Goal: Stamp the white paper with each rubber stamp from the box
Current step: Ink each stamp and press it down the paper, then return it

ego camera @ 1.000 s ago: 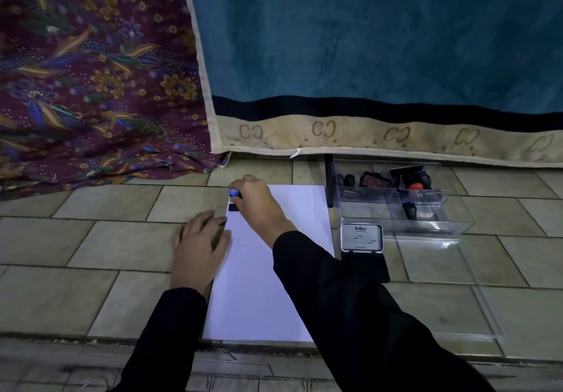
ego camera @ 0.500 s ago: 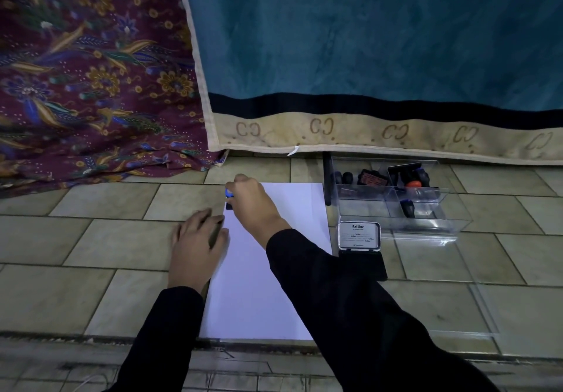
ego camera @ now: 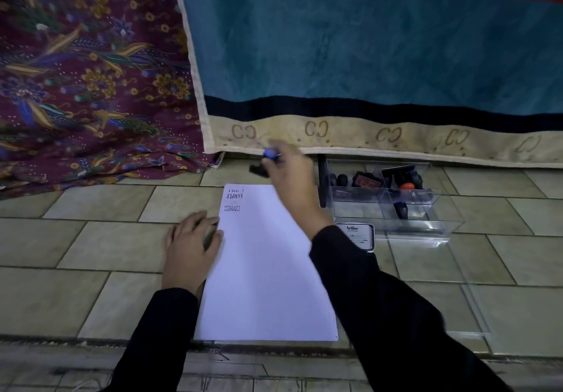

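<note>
The white paper [ego camera: 268,269] lies on the tiled floor, with two stamped marks, "SAMPLE" and "EXPRESS", at its top left corner. My left hand [ego camera: 190,248] rests flat on the floor at the paper's left edge, fingertips touching it. My right hand [ego camera: 289,175] is raised above the paper's far edge and holds a blue-handled rubber stamp [ego camera: 264,161] with a black base; it is blurred. The clear plastic box [ego camera: 423,227] to the right holds several more stamps in its compartments.
An Artline ink pad tin [ego camera: 356,234] sits between the paper and the box, partly behind my right sleeve. A clear lid [ego camera: 475,306] lies on the tiles at right. Patterned and blue cloths [ego camera: 335,56] hang behind. A step edge [ego camera: 91,343] runs along the front.
My right hand lifted the blue-handled stamp off the paper's top left corner and moved it up and away, uncovering the printed marks. My left hand stayed put.
</note>
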`<state>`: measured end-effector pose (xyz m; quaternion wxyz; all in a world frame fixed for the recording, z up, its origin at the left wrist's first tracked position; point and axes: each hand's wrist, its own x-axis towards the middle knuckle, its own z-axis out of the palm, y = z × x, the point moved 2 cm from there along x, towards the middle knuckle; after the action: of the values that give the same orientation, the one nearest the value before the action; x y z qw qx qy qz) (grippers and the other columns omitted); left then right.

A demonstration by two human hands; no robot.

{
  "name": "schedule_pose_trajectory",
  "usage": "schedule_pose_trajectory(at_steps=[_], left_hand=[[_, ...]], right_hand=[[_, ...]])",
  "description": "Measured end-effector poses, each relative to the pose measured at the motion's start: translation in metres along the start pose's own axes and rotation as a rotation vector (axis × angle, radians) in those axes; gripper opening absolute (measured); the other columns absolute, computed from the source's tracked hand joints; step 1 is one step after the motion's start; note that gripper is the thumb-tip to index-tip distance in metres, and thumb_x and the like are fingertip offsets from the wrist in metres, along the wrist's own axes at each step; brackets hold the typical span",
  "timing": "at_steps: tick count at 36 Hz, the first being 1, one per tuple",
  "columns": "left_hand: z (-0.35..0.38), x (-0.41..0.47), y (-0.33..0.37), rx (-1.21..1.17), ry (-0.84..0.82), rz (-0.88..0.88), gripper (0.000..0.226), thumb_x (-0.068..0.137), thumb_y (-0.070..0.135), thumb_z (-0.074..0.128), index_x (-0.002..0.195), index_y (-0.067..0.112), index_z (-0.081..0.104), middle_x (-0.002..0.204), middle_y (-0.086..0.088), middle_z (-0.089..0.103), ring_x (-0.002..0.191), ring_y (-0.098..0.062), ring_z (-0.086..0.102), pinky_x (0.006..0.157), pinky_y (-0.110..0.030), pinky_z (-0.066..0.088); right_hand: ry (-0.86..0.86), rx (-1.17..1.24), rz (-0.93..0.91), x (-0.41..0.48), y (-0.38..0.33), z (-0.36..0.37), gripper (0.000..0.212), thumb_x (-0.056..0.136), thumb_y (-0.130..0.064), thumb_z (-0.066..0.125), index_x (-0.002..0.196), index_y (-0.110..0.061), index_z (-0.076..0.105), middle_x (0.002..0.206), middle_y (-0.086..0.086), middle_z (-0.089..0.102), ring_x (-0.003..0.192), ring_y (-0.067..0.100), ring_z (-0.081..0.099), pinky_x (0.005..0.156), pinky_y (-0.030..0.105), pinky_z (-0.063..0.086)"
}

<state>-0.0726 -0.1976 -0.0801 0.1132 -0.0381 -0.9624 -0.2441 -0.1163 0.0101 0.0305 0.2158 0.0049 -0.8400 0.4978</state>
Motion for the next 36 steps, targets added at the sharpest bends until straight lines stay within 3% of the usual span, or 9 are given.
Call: schedule_pose_trajectory(at_steps=[5,9,11,14,16,18,22,36], left_hand=[[-0.001,-0.001,0.0,-0.009,-0.004,0.0,0.041,0.085,0.04,0.047,0.116,0.024,0.067,0.136,-0.001,0.055,0.129,-0.021,0.045,0.111,-0.045,0.022],[0.002,-0.001,-0.001,-0.008,-0.004,0.001,0.027,0.092,0.027,0.06,0.118,0.023,0.066,0.138,-0.003,0.053,0.131,-0.022,0.043,0.112,-0.045,0.02],[0.001,-0.001,0.0,-0.007,-0.007,-0.001,0.029,0.092,0.031,0.057,0.118,0.023,0.066,0.138,-0.003,0.053,0.131,-0.022,0.043,0.112,-0.045,0.02],[-0.003,-0.002,0.005,-0.033,-0.013,-0.007,0.042,0.084,0.039,0.046,0.116,0.022,0.067,0.137,-0.004,0.054,0.131,-0.023,0.044,0.113,-0.046,0.021],[-0.004,-0.003,0.006,-0.036,-0.021,-0.008,0.044,0.083,0.041,0.044,0.117,0.023,0.066,0.139,-0.003,0.053,0.132,-0.022,0.043,0.114,-0.046,0.02],[-0.005,-0.003,0.006,-0.032,-0.028,-0.005,0.045,0.084,0.042,0.043,0.118,0.023,0.066,0.14,-0.002,0.052,0.133,-0.022,0.042,0.114,-0.045,0.019],[-0.005,-0.003,0.005,-0.028,-0.039,-0.016,0.047,0.084,0.043,0.042,0.119,0.023,0.065,0.14,-0.002,0.052,0.134,-0.021,0.041,0.114,-0.044,0.019],[-0.005,-0.002,0.004,-0.034,-0.023,-0.011,0.044,0.084,0.042,0.044,0.118,0.025,0.066,0.139,-0.001,0.054,0.134,-0.021,0.042,0.113,-0.043,0.02]], right_hand=[[0.276,0.059,-0.016,-0.009,0.018,-0.101,0.028,0.081,-0.008,0.069,0.101,-0.023,0.057,0.088,-0.019,0.062,0.075,-0.01,0.062,0.071,0.007,0.05],[0.407,-0.123,0.059,-0.026,0.054,-0.183,0.023,0.083,-0.01,0.067,0.104,-0.019,0.061,0.1,-0.001,0.067,0.08,0.002,0.064,0.067,0.003,0.048],[0.437,-0.219,0.098,-0.033,0.076,-0.214,0.021,0.082,-0.005,0.065,0.102,-0.011,0.063,0.102,0.013,0.067,0.075,0.011,0.064,0.064,0.0,0.045],[0.373,-0.41,0.201,-0.044,0.104,-0.238,0.022,0.081,-0.003,0.065,0.103,-0.007,0.066,0.103,0.018,0.066,0.073,0.017,0.061,0.058,-0.003,0.039],[0.306,-0.508,0.25,-0.049,0.117,-0.244,0.022,0.081,-0.003,0.065,0.103,-0.005,0.066,0.1,0.019,0.067,0.076,0.023,0.062,0.064,0.014,0.043],[0.26,-0.535,0.296,-0.052,0.126,-0.245,0.023,0.08,-0.001,0.064,0.103,-0.003,0.064,0.095,0.02,0.068,0.078,0.028,0.063,0.069,0.023,0.04],[0.19,-0.579,0.321,-0.049,0.133,-0.242,0.017,0.078,0.0,0.065,0.095,-0.002,0.063,0.09,0.017,0.069,0.076,0.027,0.064,0.063,0.022,0.034],[-0.095,-0.769,0.471,-0.023,0.141,-0.224,0.016,0.076,-0.001,0.066,0.092,0.001,0.064,0.096,0.024,0.067,0.095,0.038,0.06,0.081,0.037,0.048]])
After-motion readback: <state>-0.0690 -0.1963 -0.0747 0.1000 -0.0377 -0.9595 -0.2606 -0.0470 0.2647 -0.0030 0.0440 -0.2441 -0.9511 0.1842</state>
